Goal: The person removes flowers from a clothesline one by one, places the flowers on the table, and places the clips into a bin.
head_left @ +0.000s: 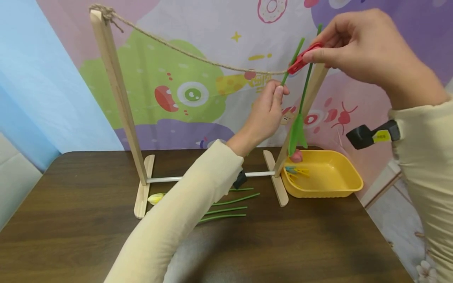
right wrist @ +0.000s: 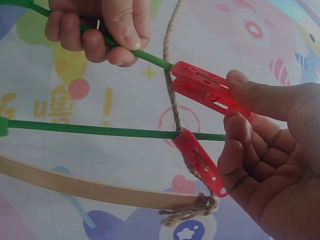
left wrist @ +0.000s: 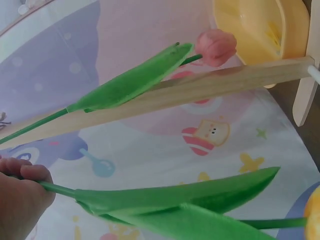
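Observation:
My left hand (head_left: 265, 112) grips the green stem (head_left: 299, 47) of an artificial tulip just below the rope (head_left: 184, 49). Its long leaves (left wrist: 165, 202) and part of a yellow bloom (left wrist: 314, 217) show in the left wrist view. Between thumb and fingers, my right hand (head_left: 371, 51) pinches a red clothespin (right wrist: 210, 90), whose tip meets that stem at the rope. Beside it, a second red clothespin (right wrist: 200, 162) clips another stem to the rope; this pink tulip (left wrist: 217, 47) hangs bloom down.
Two wooden posts (head_left: 120, 94) carry the rope, with a white rod (head_left: 164, 180) between their feet. A yellow basin (head_left: 348, 190) at right holds blue and yellow clothespins (head_left: 301, 171). Several green stems (head_left: 230, 216) and a yellow tulip bloom (head_left: 155, 198) lie on the table (head_left: 53, 220), partly behind my left sleeve.

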{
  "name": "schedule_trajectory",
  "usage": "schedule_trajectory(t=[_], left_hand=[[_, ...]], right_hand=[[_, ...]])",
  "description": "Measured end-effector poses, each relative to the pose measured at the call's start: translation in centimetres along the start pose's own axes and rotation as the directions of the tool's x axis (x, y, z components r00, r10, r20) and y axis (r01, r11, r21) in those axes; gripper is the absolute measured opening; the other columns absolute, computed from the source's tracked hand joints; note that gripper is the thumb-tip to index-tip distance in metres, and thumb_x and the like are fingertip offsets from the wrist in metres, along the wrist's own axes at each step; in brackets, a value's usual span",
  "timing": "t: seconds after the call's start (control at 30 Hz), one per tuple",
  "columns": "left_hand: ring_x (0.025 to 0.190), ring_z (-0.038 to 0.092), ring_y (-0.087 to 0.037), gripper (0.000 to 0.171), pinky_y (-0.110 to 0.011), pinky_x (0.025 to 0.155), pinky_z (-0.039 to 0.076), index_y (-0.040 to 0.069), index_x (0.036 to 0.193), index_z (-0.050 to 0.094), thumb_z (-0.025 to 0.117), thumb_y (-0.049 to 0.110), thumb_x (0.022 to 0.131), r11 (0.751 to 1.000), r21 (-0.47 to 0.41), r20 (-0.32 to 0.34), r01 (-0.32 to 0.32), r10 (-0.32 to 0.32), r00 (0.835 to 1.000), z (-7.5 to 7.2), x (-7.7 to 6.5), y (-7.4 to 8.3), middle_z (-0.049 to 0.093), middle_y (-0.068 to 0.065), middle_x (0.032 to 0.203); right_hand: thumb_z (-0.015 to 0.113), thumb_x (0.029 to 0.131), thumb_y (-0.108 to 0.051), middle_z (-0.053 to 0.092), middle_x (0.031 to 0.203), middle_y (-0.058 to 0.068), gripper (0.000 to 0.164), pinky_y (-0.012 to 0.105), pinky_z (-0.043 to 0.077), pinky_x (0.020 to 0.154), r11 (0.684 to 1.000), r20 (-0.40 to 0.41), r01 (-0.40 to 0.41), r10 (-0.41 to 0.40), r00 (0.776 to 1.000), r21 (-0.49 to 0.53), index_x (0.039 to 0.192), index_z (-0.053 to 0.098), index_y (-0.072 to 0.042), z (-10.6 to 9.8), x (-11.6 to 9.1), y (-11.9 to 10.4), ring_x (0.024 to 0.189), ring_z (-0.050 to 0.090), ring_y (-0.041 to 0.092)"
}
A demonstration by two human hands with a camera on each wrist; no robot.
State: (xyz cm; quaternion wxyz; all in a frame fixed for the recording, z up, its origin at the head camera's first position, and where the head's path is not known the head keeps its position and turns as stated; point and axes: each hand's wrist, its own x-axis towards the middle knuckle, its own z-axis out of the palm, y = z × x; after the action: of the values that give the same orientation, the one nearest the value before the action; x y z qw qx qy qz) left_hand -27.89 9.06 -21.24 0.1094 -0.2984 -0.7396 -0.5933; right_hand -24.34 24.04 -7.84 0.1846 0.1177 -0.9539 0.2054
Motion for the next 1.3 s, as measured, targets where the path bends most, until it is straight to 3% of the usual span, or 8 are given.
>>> schedule_trajectory(t=[0.27,0.47,0.67,0.93,1.1,1.23,1.3], left_hand=[[0.079,0.041,-0.015,0.026,-0.019,0.077,0.035,0.001,0.11,0.046,0.026,0.015,0.103,0.999,0.034,0.002,0.005,-0.005,1.0,-0.6,-0.4,0.2,0.044,-0.006,0.088],[0.089,0.044,-0.018,0.026,-0.023,0.08,0.035,0.0,0.108,0.046,0.025,0.015,0.103,0.997,0.074,0.006,-0.03,0.03,1.0,-1.3,-0.8,0.4,0.048,-0.009,0.096],[0.087,0.043,-0.017,0.025,-0.022,0.079,0.035,0.0,0.104,0.046,0.026,0.015,0.103,0.989,0.145,0.044,-0.029,0.022,0.999,-1.7,-1.4,0.3,0.047,-0.01,0.096],[0.084,0.04,-0.018,0.026,-0.025,0.078,0.035,0.001,0.097,0.044,0.024,0.016,0.103,0.962,0.269,0.121,-0.046,0.014,0.993,-2.3,-2.7,0.2,0.041,-0.007,0.088],[0.081,0.036,-0.018,0.025,-0.027,0.075,0.034,0.002,0.091,0.04,0.024,0.016,0.103,0.93,0.361,0.161,-0.071,0.013,0.987,-2.6,-3.6,-0.2,0.036,-0.006,0.084],[0.08,0.037,-0.02,0.026,-0.031,0.074,0.035,0.002,0.092,0.04,0.023,0.018,0.103,0.872,0.48,0.189,-0.094,0.002,0.982,-2.8,-4.5,-0.4,0.036,-0.007,0.082],[0.079,0.039,-0.02,0.027,-0.032,0.073,0.037,0.003,0.093,0.042,0.023,0.02,0.103,0.832,0.545,0.194,-0.102,-0.006,0.981,-2.8,-5.0,-0.5,0.038,-0.007,0.081]], right_hand=[[0.072,0.081,-0.031,0.062,0.071,-0.016,0.013,0.015,0.039,0.056,0.97,-0.096,-0.021,0.045,0.994,0.24,0.086,0.065,-0.021,0.4,-0.5,0.2,0.064,0.054,0.004],[0.074,0.079,-0.025,0.066,0.076,-0.011,0.018,0.015,0.042,0.061,0.911,-0.15,0.001,0.067,0.986,0.411,0.092,0.068,-0.013,0.4,-0.8,0.9,0.063,0.056,0.006],[0.074,0.078,-0.025,0.067,0.078,-0.008,0.026,0.014,0.042,0.063,0.884,-0.168,-0.022,0.113,0.979,0.468,0.098,0.069,-0.008,0.2,-1.4,2.0,0.064,0.057,0.007],[0.07,0.083,-0.02,0.066,0.074,-0.01,0.016,0.014,0.041,0.068,0.855,-0.143,-0.042,0.134,0.981,0.517,0.097,0.068,-0.012,1.0,-2.9,3.6,0.065,0.057,0.006],[0.069,0.084,-0.019,0.066,0.074,-0.009,0.017,0.013,0.043,0.065,0.834,-0.117,-0.066,0.155,0.981,0.547,0.098,0.067,-0.01,1.9,-3.8,4.7,0.066,0.056,0.007],[0.07,0.084,-0.018,0.068,0.075,-0.008,0.018,0.013,0.046,0.062,0.802,-0.081,-0.102,0.184,0.98,0.589,0.098,0.067,-0.008,2.5,-4.5,5.7,0.064,0.058,0.008],[0.07,0.083,-0.018,0.068,0.075,-0.009,0.017,0.013,0.046,0.063,0.79,-0.063,-0.122,0.199,0.978,0.601,0.098,0.068,-0.009,2.8,-4.9,6.2,0.063,0.058,0.007]])
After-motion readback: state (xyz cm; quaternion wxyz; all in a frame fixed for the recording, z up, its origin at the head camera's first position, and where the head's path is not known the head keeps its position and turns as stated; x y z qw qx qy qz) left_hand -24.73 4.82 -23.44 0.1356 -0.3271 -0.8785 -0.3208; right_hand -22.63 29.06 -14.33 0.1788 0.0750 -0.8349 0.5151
